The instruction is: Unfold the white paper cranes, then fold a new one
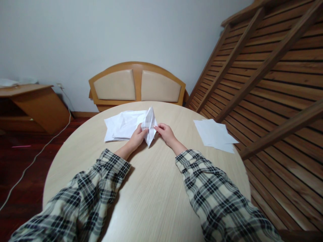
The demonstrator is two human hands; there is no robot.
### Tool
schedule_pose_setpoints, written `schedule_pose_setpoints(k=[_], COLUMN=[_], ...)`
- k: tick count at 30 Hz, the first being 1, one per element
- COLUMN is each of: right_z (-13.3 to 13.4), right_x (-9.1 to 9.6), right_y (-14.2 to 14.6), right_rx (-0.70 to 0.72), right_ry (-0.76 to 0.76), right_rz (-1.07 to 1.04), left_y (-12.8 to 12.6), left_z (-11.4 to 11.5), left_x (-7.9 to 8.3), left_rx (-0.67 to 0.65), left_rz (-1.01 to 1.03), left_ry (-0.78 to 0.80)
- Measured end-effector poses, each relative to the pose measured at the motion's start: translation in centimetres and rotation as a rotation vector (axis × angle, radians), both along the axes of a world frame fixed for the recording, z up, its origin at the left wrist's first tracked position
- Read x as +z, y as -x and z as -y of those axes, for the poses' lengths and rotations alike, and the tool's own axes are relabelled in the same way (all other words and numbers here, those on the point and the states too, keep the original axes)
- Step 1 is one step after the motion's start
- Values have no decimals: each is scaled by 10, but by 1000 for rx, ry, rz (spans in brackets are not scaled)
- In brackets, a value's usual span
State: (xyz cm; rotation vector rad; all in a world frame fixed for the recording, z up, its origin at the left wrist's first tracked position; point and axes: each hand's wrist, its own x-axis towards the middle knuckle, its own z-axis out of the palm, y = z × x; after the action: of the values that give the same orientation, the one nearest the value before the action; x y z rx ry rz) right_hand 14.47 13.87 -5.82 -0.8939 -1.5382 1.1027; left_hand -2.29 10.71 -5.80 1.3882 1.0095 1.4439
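Note:
A folded white paper (pixel 150 117), pointed at top and bottom with creases down its middle, is held up between my two hands over the round table. My left hand (pixel 138 136) is closed on its left side, the thumb lying across the front. On the right edge, my right hand (pixel 165 132) pinches the paper between thumb and fingers. Behind and to the left of my left hand lies a stack of white paper sheets (pixel 121 124), partly covered by the folded paper and that hand.
More white sheets (pixel 214 134) lie on the right side of the round wooden table (pixel 151 188). A padded headboard (pixel 137 80) stands behind it. Wooden slats (pixel 272 84) lean along the right. At left are a wooden desk (pixel 32 104) and a white cable (pixel 37 156) on the floor.

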Motion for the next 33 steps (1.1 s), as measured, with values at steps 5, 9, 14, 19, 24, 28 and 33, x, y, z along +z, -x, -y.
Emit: schedule_pose_setpoints(k=[5, 9, 14, 19, 24, 28, 33], right_z=[3, 2, 0, 1, 3, 4, 7], right_x=[3, 3, 1, 2, 3, 3, 6], right_y=[-1, -2, -2, -2, -1, 3, 4], right_rx=[63, 61, 68, 76, 64, 79, 97], right_ry=[86, 85, 82, 82, 81, 90, 98], right_rz=[-53, -67, -55, -42, -46, -53, -77], left_y=[-1, -2, -1, 0, -1, 0, -1], left_z=[1, 2, 4, 6, 8, 8, 11], left_x=[-1, -2, 1, 4, 6, 9, 12], left_rx=[50, 88, 161, 251, 263, 308, 247], left_rz=[-38, -126, -211, -279, -343, -381, -389], left_ry=[-50, -37, -48, -74, -137, -224, -182])
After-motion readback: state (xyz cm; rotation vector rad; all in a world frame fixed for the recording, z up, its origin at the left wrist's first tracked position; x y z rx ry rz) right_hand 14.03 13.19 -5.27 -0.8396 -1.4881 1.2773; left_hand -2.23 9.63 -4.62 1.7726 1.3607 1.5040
